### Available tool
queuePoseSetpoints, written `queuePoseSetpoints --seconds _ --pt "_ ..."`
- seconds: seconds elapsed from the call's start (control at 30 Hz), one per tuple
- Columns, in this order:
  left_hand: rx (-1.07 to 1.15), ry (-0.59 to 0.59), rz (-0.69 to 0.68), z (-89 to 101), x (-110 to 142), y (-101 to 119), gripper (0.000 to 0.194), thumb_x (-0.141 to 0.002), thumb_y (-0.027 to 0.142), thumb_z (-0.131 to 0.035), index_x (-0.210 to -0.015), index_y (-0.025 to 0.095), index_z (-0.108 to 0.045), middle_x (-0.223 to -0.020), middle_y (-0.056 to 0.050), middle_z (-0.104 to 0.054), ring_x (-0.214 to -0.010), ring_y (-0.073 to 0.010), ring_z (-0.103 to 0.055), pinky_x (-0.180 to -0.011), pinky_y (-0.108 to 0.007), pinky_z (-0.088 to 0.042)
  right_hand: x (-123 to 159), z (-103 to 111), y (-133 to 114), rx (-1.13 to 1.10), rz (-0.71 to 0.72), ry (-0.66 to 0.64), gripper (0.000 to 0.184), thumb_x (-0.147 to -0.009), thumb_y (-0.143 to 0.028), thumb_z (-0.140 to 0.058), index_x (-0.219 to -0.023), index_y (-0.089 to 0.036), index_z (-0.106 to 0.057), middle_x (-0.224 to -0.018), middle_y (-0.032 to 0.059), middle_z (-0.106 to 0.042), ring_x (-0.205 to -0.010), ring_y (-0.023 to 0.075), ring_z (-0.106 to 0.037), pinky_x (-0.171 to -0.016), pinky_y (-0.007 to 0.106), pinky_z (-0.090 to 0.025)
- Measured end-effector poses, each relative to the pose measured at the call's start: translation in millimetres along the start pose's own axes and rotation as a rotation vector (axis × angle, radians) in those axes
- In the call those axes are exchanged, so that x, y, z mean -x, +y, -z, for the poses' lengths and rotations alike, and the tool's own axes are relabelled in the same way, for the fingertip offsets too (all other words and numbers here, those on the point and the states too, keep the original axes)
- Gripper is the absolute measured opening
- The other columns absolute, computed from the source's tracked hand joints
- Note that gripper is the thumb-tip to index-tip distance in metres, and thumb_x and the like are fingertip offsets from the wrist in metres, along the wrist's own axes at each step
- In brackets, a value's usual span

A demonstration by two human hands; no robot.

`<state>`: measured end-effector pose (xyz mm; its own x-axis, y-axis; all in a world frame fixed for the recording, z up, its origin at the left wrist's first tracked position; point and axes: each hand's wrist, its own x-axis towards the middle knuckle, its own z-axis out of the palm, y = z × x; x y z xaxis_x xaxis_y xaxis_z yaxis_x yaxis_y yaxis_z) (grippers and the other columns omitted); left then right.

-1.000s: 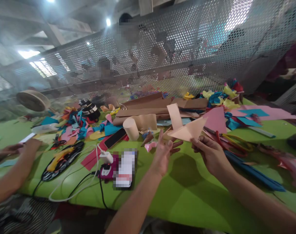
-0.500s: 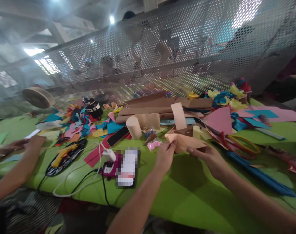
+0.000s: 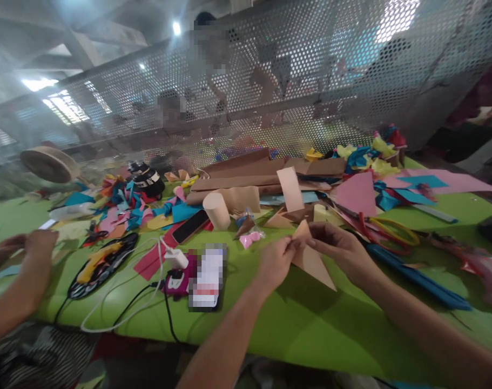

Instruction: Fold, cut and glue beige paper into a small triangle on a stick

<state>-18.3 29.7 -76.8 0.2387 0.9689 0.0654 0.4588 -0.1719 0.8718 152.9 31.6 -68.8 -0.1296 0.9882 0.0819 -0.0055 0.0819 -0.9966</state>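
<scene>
A piece of peach-coloured paper (image 3: 314,266) is held up between my two hands over the green table (image 3: 310,335). Its upper corner stands up between the fingers, and a pointed corner hangs down to the lower right. My left hand (image 3: 275,263) pinches its left side near the top. Thumb and fingers of my right hand (image 3: 341,246) close on the upper part from the right. Just left of my left hand lies a small pink bow in clear wrapping (image 3: 249,237). Behind my hands a pale paper strip (image 3: 290,189) leans upright.
A phone (image 3: 207,278), a purple power strip (image 3: 183,275) with cables and a yellow glue gun (image 3: 100,262) lie to the left. Red-handled scissors (image 3: 385,235) and a blue cutter (image 3: 419,278) lie right. Another person's hand (image 3: 39,254) works at far left.
The peach paper has turned from lying roughly level to hanging with a corner pointing down. My right hand has come closer to my left, near the paper's top. The view has shifted slightly.
</scene>
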Motion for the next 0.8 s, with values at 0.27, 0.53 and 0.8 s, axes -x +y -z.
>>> queuePoseSetpoints --seconds 0.27,0.53,0.8 --pt "-0.026 -0.081 -0.065 -3.2 3.9 5.5 0.032 -0.099 0.042 -0.044 -0.086 0.019 -0.062 -0.083 -0.004 -0.068 -0.076 -0.0199 -0.061 -0.066 -0.028 -0.04 1.2 2.8 1.9 0.026 0.009 0.066 0.043 -0.068 -0.063 -0.078 -0.07 -0.021 -0.068 -0.07 0.0022 -0.065 -0.067 0.0177 -0.057 -0.062 0.031 -0.045" --pt "-0.133 -0.1 -0.1 -3.8 1.5 3.4 0.027 -0.098 0.033 -0.042 -0.08 0.021 -0.056 -0.082 -0.005 -0.068 -0.077 -0.0216 -0.062 -0.068 -0.03 -0.041 -2.7 -0.2 2.9 0.019 0.109 0.14 0.037 -0.074 -0.055 -0.074 -0.065 -0.021 -0.059 -0.064 -0.0024 -0.054 -0.063 0.0145 -0.047 -0.06 0.029 -0.037" --pt "0.004 -0.111 -0.075 -7.2 -3.9 -3.2 0.024 -0.093 0.04 -0.044 -0.083 0.021 -0.054 -0.081 -0.004 -0.065 -0.077 -0.0214 -0.06 -0.071 -0.031 -0.042 -6.8 -5.5 -0.6 0.049 0.15 0.177 0.047 -0.072 -0.061 -0.072 -0.059 -0.021 -0.051 -0.056 -0.0059 -0.04 -0.057 0.0116 -0.036 -0.054 0.026 -0.028"
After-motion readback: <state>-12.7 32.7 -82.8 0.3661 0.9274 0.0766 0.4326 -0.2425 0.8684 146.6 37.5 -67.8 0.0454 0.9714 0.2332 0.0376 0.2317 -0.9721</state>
